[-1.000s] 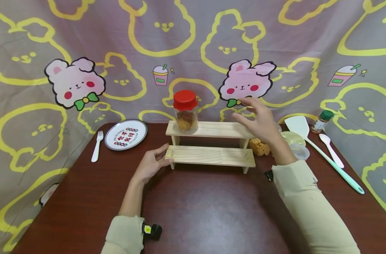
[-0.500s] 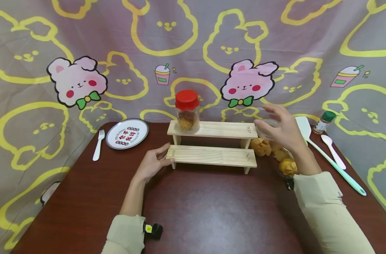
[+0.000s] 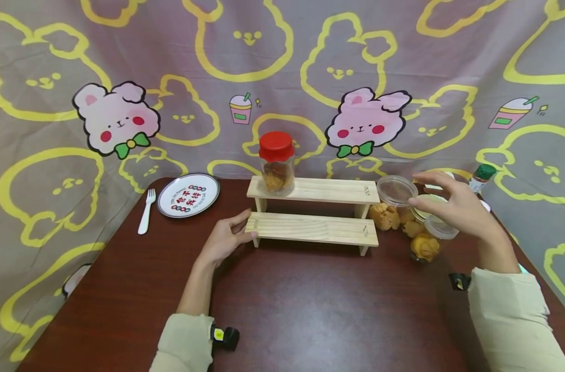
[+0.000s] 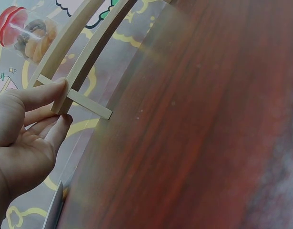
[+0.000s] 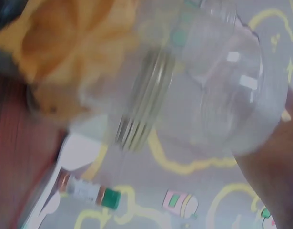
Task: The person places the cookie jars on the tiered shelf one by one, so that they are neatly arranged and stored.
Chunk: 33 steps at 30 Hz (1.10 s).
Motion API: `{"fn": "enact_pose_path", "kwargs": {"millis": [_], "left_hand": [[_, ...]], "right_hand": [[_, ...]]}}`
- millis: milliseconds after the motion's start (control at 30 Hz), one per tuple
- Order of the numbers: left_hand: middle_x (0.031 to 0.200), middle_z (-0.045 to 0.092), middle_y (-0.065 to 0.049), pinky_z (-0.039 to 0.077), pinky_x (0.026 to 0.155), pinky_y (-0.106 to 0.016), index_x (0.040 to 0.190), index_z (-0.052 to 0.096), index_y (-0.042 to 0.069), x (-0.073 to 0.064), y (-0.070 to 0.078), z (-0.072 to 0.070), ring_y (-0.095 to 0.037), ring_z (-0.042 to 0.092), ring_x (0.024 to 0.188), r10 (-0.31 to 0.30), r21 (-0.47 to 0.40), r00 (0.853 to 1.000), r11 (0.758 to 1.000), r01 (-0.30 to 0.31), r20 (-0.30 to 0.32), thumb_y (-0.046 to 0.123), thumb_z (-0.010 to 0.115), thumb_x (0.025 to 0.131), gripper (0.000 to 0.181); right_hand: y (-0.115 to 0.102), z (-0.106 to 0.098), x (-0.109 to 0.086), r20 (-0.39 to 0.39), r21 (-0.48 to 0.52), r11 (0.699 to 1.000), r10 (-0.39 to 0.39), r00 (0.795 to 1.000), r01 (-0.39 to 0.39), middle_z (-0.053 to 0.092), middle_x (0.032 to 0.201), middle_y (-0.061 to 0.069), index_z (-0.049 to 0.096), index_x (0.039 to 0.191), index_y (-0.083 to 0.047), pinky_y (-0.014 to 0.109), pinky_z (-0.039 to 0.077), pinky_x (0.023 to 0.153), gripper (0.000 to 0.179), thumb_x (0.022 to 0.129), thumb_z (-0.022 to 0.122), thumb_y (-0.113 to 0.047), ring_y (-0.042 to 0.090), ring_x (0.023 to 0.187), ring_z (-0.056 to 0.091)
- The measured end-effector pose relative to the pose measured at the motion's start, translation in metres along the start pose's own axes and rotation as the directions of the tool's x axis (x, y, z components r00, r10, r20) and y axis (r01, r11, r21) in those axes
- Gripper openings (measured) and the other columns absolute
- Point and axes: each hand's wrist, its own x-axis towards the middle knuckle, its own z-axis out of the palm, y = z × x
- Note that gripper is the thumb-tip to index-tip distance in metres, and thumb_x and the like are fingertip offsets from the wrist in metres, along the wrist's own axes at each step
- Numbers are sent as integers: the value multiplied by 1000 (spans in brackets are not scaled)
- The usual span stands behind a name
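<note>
One end of a two-tier wooden stand (image 3: 310, 227), the left end of its lower shelf, is pinched between the thumb and fingers of the left hand (image 3: 222, 238), just left of the frame's centre. The right hand (image 3: 463, 209), at the right of the frame, is held with thumb and fingers spread apart over a group of clear jars; whether any of them is touched cannot be told. Among these, a clear-lidded jar (image 3: 397, 190) is seen just beside the right end of the upper shelf, a gold-rimmed jar (image 3: 426, 204) is partly covered by the hand, and brown food (image 3: 425, 248) is shown in a jar nearer the front. A red-lidded jar (image 3: 276, 168) is stood upright on the upper shelf's left end. Farther out, a plate (image 3: 168, 199) and a white fork (image 3: 146, 212) are placed at the left, and a green-capped bottle (image 3: 482, 177) is partly hidden behind the right hand.
</note>
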Motion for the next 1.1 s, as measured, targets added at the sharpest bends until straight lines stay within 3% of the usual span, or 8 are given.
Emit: {"fn": "enact_pose_path", "kwargs": {"millis": [100,233,367,500,633,733,933,1100], "left_hand": [[159,33,-23,42,109,-27,149,36,-13,0,0,0,-28,37,142,-3,0,1000,1000,3,-1,-9,71,90,69],[159,32,-23,42,109,-27,149,36,-12,-1,0,1,-28,37,142,-8,-1,1000,1000,8,0,-9,71,90,69],[159,32,-23,42,109,-27,149,36,-13,-1,1,2,-29,37,142,-6,1,1000,1000,6,2,-10,70,90,69],[159,32,-24,42,109,-28,149,36,-13,-1,1,1,-29,37,142,1,3,1000,1000,-1,1,-10,70,90,69],[159,32,-24,42,109,-28,149,36,-13,0,1,1,-29,37,143,4,3,1000,1000,-4,2,-10,70,90,69],[159,32,-24,41,110,-28,149,36,-13,0,1,1,-29,37,143,4,4,1000,1000,-4,5,-10,70,90,69],[159,32,-24,41,110,-28,149,36,-13,1,0,0,-29,36,143,9,6,1000,1000,-9,4,-10,70,90,69],[159,32,-24,41,110,-27,150,36,-13,0,-1,0,-29,36,143,11,9,1000,1000,-11,4,-9,71,90,69]], "right_hand": [[6,-8,-7,57,-7,1000,17,998,-17,55,138,9,56,142,-7,7,43,87,57,92,78,-22,34,122,53],[13,-17,-13,132,-43,999,33,991,-27,53,140,9,56,142,-9,10,47,84,57,91,78,-22,40,123,54],[20,-26,-17,206,-67,998,31,978,-18,52,142,17,54,143,-6,13,50,83,60,91,79,-19,49,123,54],[23,-31,-20,246,-96,995,42,968,-18,57,136,19,56,141,-6,19,54,78,60,89,81,-23,26,115,63],[27,-33,-23,240,-136,991,41,970,-8,65,118,10,64,132,-10,22,53,74,55,84,85,-26,3,97,59],[32,-33,-26,242,-141,990,17,970,17,65,113,5,66,127,-10,22,50,73,51,82,86,-24,5,94,56],[40,-33,-29,280,-122,990,-28,960,65,64,123,3,64,131,-10,17,48,79,55,81,86,-20,3,100,56],[42,-32,-29,291,-87,995,-19,957,47,67,112,2,63,125,-9,17,50,75,48,83,85,-17,7,94,61]]}}
